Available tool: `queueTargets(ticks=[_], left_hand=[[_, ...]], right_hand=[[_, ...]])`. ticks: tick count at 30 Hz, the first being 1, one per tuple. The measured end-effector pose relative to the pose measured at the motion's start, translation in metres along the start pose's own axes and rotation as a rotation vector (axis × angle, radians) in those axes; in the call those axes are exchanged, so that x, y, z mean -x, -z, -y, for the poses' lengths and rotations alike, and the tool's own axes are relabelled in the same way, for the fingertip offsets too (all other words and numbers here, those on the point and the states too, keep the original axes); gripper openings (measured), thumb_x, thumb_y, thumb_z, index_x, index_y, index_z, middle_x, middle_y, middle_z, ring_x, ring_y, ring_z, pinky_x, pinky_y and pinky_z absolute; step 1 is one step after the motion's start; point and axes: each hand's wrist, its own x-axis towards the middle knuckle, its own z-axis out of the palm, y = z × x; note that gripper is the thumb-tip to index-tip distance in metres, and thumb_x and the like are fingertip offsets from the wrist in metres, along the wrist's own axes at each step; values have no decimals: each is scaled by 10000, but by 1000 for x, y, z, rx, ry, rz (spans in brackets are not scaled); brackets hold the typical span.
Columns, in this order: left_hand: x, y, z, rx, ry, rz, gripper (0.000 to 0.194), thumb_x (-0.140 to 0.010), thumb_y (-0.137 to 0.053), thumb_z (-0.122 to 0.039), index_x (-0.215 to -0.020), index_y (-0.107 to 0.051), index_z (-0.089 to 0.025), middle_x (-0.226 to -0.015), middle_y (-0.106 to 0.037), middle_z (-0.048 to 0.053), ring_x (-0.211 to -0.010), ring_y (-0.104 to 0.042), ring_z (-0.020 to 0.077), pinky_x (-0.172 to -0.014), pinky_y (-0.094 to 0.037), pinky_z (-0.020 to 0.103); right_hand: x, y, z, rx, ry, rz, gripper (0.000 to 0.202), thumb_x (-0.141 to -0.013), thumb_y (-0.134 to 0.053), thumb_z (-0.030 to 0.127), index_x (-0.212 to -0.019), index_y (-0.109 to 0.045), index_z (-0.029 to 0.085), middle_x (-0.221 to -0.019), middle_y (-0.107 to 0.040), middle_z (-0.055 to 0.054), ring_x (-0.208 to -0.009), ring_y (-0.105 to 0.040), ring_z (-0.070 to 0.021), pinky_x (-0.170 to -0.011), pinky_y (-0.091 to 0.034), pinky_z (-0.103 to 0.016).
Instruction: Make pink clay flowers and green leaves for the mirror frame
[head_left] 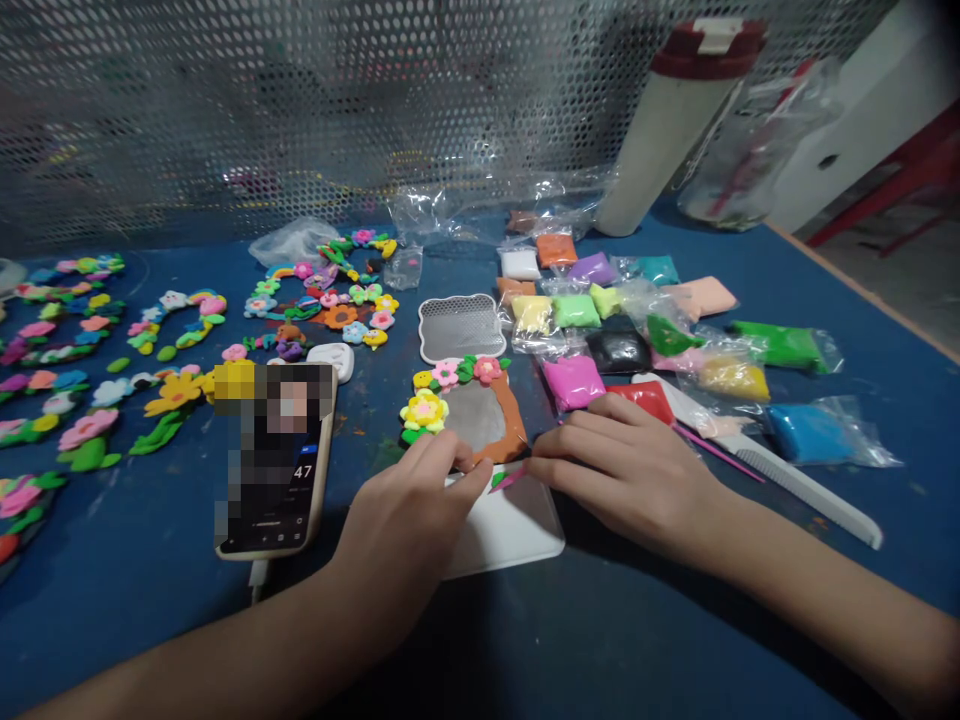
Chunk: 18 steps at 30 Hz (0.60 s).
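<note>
In the head view, a small mirror (475, 415) has a brown clay border with clay flowers and green leaves along its top and left. Below it lies a white board (510, 530) bearing a small piece of green clay (498, 481). My left hand (416, 505) is curled at the mirror's lower edge, thumb and forefinger close together by the green clay; what they grip, if anything, is hidden. My right hand (637, 465) pinches a thin pink modelling tool (513, 479), its tip at the green clay.
A phone (281, 470) with a cable lies left, near many clay-decorated frames (176, 320). Bagged coloured clay (574, 382), a white comb (802, 485) and another pink stick (724, 455) lie right. A tumbler (675, 120) stands behind. Another mirror-shaped piece (461, 328) lies beyond the mirror.
</note>
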Motion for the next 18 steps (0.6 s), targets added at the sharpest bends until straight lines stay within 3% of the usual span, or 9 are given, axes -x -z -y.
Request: queueTargets(ticks=[18], left_hand=[[1,0,-1,46,37,56,256,-808,-503,-87,-978,-606,-249,-901,-577,5,-733,-565,162,-517,-400,224]], right_hand=[[1,-1,4,22,-16,-42,296,-917,-343,115,-886,-636,149,-739,-649,-60,-627,-441,-167,-577,-292,-320]])
